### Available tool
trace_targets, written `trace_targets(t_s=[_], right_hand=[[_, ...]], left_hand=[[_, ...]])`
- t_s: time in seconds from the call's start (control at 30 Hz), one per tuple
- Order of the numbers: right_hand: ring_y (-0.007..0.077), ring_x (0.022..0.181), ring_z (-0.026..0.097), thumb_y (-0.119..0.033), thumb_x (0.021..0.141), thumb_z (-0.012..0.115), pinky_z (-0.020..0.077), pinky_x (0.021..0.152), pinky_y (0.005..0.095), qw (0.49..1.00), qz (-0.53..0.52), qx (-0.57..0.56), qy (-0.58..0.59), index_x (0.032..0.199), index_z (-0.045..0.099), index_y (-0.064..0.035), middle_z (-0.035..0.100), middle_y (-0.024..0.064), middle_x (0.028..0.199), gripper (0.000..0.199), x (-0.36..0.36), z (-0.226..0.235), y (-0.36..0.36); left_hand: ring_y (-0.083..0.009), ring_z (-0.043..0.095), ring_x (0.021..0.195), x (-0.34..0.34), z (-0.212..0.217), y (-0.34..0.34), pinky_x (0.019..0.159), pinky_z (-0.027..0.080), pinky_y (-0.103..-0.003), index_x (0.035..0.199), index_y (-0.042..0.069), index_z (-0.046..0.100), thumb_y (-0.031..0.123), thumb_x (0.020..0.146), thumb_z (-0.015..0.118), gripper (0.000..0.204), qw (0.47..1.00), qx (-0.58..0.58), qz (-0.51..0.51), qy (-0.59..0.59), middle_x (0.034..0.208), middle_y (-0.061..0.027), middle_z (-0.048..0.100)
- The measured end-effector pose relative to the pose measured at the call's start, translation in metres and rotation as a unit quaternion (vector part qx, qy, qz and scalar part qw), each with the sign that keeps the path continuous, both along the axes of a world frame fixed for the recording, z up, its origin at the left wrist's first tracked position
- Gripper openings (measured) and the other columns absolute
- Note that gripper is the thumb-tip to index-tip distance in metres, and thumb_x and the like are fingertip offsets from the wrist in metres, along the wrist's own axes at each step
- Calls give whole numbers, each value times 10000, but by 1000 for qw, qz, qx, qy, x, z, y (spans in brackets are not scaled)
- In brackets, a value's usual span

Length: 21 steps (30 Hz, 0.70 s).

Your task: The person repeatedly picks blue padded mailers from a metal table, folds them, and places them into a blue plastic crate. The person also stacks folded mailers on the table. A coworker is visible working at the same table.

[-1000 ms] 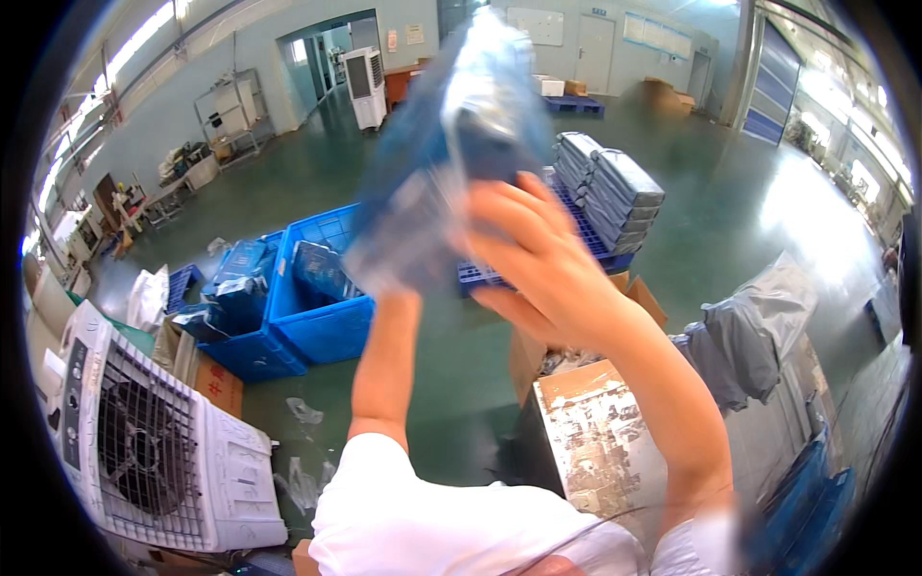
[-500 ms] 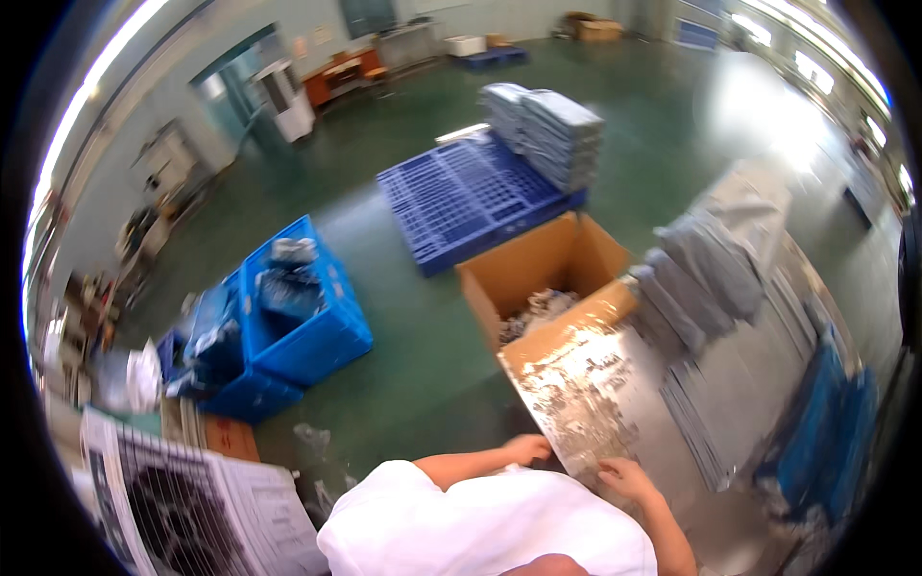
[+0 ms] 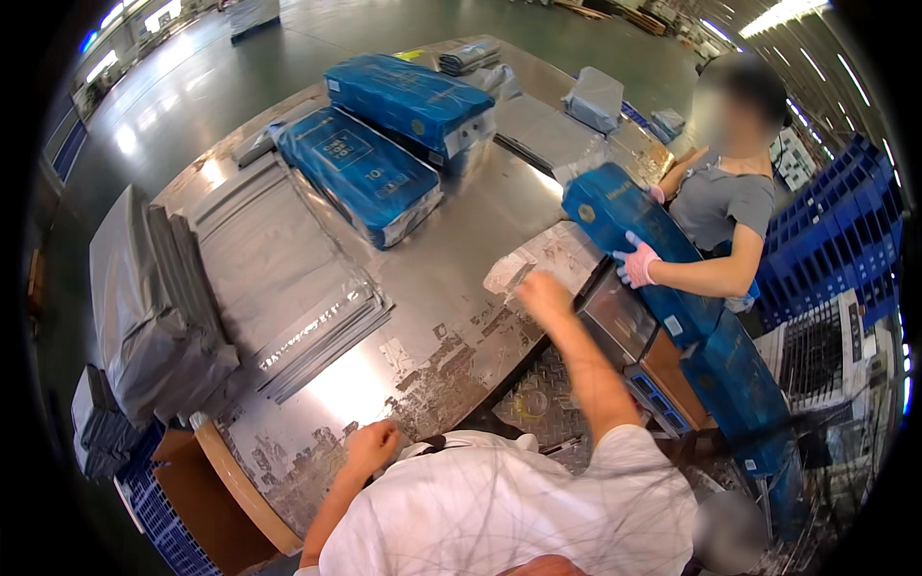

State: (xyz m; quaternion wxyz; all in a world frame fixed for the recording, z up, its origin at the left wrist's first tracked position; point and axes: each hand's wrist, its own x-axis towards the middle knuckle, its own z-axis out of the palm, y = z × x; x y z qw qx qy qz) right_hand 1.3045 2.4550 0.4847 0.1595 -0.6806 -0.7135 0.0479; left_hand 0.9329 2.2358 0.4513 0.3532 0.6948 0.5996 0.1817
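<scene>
My left hand is loosely closed over the near edge of the metal table, and nothing shows in its fingers. Further right, my right hand reaches forward with curled fingers at a creased whitish sheet. Whether those fingertips grip the sheet is hidden. Flat grey plastic bags lie stacked beyond my left hand. Two blue-wrapped packs rest on the far part of the table, one leaning on the other.
At the right a co-worker in gloves holds a long blue pack. More blue packs stand nearer me, beside a scale. An open cardboard box and grey bundles are at the left. Blue pallets stand behind the co-worker.
My view has swung right, from the floor, blue crates and pallet to the table and the co-worker. My hands have moved apart, the right one now stretched forward over the table.
</scene>
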Motion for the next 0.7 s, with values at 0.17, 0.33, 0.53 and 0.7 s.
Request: trace_targets(t_s=[0.17,0.33,0.53,0.7], right_hand=[[326,697,594,-334,751,608,453,597,430,989,-143,-2,-34,705,589,-72,612,131,700,267,125,26,22],[333,703,601,-350,736,620,461,595,426,987,-119,-21,-102,686,600,-59,612,145,689,296,118,11,48],[309,701,625,-411,614,721,492,612,398,948,-143,-90,-268,687,640,-49,640,143,722,378,178,64,61],[237,729,642,-568,507,736,479,572,321,838,-149,-328,-411,749,691,-64,661,106,757,561,207,91,44]], left_hand=[[-308,591,674,39,-8,37,582,466,-402,814,88,617,231,768,558,162,991,-44,-125,6,727,-116,612],[-312,587,669,18,-37,35,584,457,-410,811,83,613,213,753,573,148,998,-25,-48,-26,722,-124,599],[-316,579,655,0,-4,32,566,443,-408,788,67,600,192,755,578,131,994,-86,28,70,721,-136,596],[-312,580,627,-1,-11,43,555,445,-405,783,66,592,183,757,587,120,993,-95,27,65,728,-133,599]])
